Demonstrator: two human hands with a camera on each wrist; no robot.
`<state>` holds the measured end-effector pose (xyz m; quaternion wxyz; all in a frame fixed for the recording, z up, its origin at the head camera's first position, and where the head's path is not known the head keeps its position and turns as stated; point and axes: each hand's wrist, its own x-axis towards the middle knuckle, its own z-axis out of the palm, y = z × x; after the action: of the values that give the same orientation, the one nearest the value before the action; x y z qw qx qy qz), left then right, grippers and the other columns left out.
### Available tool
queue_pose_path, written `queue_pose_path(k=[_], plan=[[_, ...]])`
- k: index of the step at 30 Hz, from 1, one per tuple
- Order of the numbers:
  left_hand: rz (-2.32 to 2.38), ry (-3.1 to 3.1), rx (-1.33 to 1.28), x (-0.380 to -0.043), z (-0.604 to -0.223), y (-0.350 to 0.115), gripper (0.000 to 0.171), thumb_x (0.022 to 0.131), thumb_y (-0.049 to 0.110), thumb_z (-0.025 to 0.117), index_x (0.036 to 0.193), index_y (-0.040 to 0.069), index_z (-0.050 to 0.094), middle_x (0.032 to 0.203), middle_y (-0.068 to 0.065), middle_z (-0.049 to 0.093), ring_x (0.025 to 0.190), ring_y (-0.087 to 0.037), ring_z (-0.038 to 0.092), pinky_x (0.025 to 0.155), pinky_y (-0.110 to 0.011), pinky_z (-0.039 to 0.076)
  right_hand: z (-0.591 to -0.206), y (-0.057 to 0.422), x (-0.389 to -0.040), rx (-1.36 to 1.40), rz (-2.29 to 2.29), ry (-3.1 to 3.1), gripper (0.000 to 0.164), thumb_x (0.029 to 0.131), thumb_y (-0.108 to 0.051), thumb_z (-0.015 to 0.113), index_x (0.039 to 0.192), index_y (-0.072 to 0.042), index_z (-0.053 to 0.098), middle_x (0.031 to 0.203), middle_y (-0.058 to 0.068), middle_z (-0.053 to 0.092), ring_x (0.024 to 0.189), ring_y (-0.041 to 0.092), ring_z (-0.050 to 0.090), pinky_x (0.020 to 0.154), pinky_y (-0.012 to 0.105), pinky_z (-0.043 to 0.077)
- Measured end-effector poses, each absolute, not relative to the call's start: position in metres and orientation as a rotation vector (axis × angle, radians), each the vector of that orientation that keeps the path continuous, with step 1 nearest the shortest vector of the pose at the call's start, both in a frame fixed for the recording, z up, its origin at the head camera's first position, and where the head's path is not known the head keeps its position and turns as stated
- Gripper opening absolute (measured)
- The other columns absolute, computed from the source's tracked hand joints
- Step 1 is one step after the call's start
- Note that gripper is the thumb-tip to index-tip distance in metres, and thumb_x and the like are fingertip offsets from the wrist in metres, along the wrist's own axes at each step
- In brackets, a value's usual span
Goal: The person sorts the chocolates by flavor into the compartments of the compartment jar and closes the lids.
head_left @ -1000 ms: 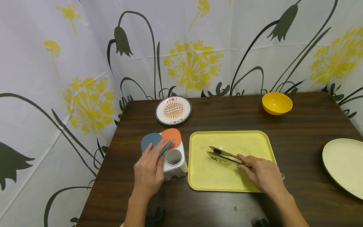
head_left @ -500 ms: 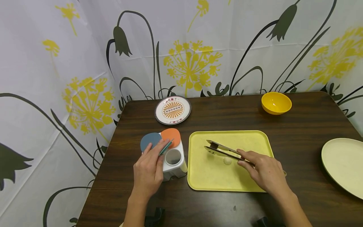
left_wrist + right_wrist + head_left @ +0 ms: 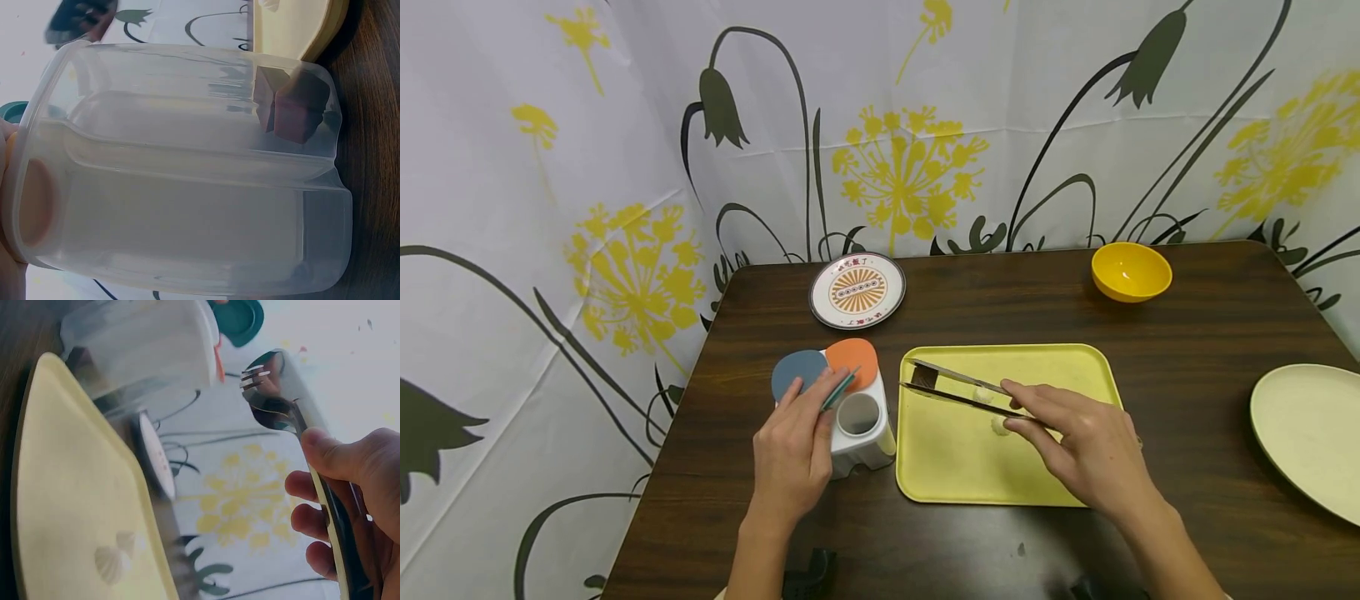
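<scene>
In the head view my right hand (image 3: pixel 1078 437) grips metal tongs (image 3: pixel 966 400), spoon-shaped on one side and forked on the other. A dark brown cube (image 3: pixel 924 377) sits between their tips, over the left edge of the yellow tray (image 3: pixel 1045 479). My left hand (image 3: pixel 793 446) lies over the multi-compartment container (image 3: pixel 868 456), fingers extended against its raised teal lid (image 3: pixel 842 390). Below that lid one compartment stands uncovered. Through the container's clear wall, dark red cubes (image 3: pixel 300 109) show low down in the left wrist view. Two small white shell-like pieces (image 3: pixel 111 562) lie on the tray.
A blue lid (image 3: pixel 797 371) and an orange lid (image 3: pixel 854 362) cover the container's far compartments. Behind it is a patterned plate (image 3: pixel 859 321). A yellow bowl (image 3: pixel 1131 271) stands back right, and a pale plate (image 3: pixel 1315 442) at the right. A flowered curtain (image 3: pixel 1037 108) hangs behind the table.
My right hand has moved left with the tongs and the dark cube, from over the tray's middle to its left edge. Both white pieces now show below them. My left hand stays in place.
</scene>
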<state>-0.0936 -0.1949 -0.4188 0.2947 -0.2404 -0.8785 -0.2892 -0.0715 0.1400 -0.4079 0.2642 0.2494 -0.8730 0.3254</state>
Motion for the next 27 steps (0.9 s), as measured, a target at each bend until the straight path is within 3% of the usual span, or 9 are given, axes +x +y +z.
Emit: queue_pose_path(k=[8,18,27], plan=[[-0.771,-2.322,-0.64,-0.094,-0.42,-0.195,0.043,0.094,0.008,0.053,0.137,0.014,0.059,0.128,-0.002,0.065,0.12,-0.019,0.06,0.105,-0.051,0.04,-0.4,0.12,-0.072,0.802,0.861,-2.303,0.039,0.094,-0.042,0.064,0.124,-0.018,0.071,0.102,-0.007,0.073,0.078,0.008,0.069,0.053,0.022,0.047],[-0.769,-2.319,-0.642,-0.095,-0.421,-0.195,0.042,0.096,0.01,0.051,0.137,0.014,0.058,0.127,-0.003,0.066,0.12,-0.019,0.06,0.105,-0.051,0.04,-0.397,0.1,-0.072,0.902,0.835,-2.289,0.038,0.09,-0.034,0.071,0.126,-0.02,0.069,0.11,-0.009,0.071,0.098,0.013,0.07,0.07,0.034,0.057],[-0.766,-2.32,-0.639,-0.094,-0.421,-0.195,0.039,0.099,0.014,0.048,0.137,0.014,0.058,0.127,-0.004,0.066,0.12,-0.02,0.06,0.106,-0.05,0.04,-0.401,0.094,-0.072,0.92,0.806,-2.324,0.04,0.088,-0.032,0.073,0.126,-0.02,0.069,0.114,-0.01,0.07,0.1,0.014,0.069,0.075,0.036,0.057]])
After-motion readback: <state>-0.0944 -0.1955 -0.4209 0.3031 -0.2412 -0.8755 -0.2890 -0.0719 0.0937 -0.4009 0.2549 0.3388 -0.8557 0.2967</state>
